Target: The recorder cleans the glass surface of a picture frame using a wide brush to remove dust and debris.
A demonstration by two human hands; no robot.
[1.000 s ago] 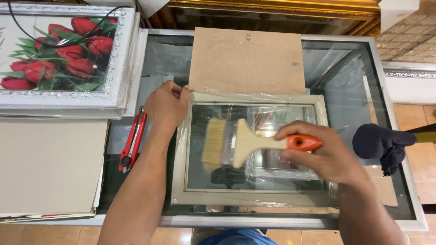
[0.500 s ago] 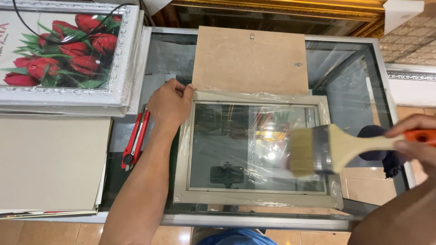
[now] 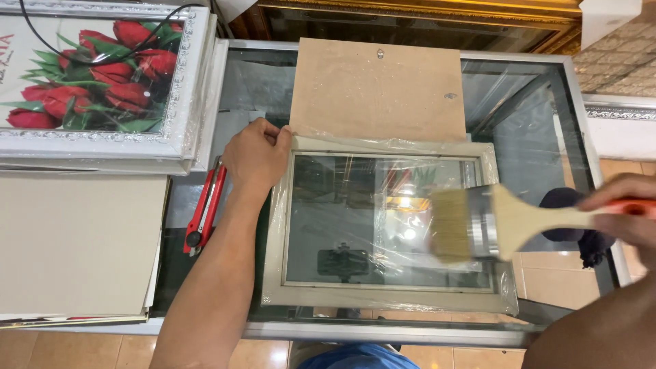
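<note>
A pale picture frame (image 3: 383, 297) with a glass pane, wrapped in clear film, lies flat on a glass-topped table (image 3: 533, 96). My left hand (image 3: 256, 156) presses on the frame's top left corner. My right hand (image 3: 625, 212) grips the orange handle of a wide flat paintbrush (image 3: 478, 224). The brush's pale bristles hang over the right side of the glass pane, pointing left.
A brown backing board (image 3: 379, 89) lies just beyond the frame. A red utility knife (image 3: 205, 208) rests left of it. A white-framed picture of red tulips (image 3: 96, 82) and stacked beige boards (image 3: 75, 239) fill the left. A dark cloth (image 3: 570, 225) sits at the right.
My right hand has swept the brush from the middle of the glass out to the right, then brought it back a little over the frame's right side. The left hand has stayed put.
</note>
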